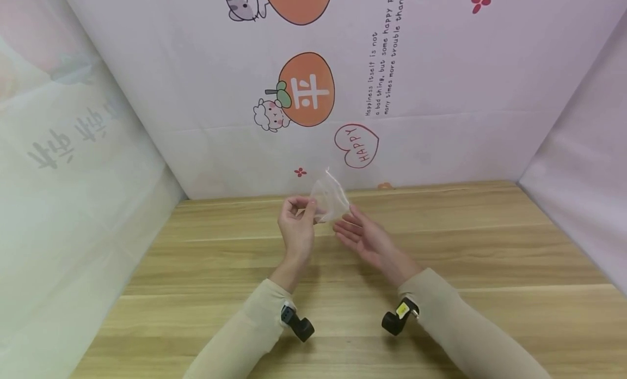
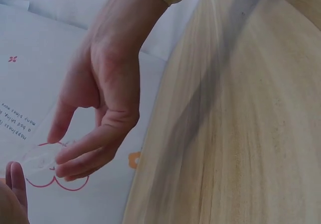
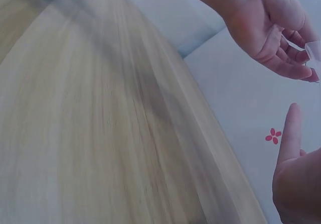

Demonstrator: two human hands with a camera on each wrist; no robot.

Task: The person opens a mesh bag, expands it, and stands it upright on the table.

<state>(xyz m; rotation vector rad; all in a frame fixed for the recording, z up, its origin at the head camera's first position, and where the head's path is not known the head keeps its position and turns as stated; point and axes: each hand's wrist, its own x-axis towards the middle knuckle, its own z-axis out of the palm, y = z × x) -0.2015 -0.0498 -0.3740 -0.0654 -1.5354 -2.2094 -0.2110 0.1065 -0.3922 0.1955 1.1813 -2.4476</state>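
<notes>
A small clear plastic bag [image 1: 331, 198] is held up above the far part of the table. My left hand [image 1: 299, 232] pinches its left side between thumb and curled fingers. My right hand [image 1: 373, 247] pinches the bag's right edge at the fingertips, its other fingers spread loosely below. In the left wrist view the left hand [image 2: 113, 93] is seen with the faint film at its fingertips. A pale bit of the bag [image 3: 314, 50] shows by the right hand [image 3: 266, 30] in the right wrist view. Whether the bag contains anything cannot be told.
The wooden table [image 1: 343, 297] spreads below both hands. Behind it hangs a white printed cloth [image 1: 441, 96] with cartoon drawings and lettering, close beyond the bag. Another cloth [image 1: 73, 215] closes off the left side, and a pale one [image 1: 583, 145] the right.
</notes>
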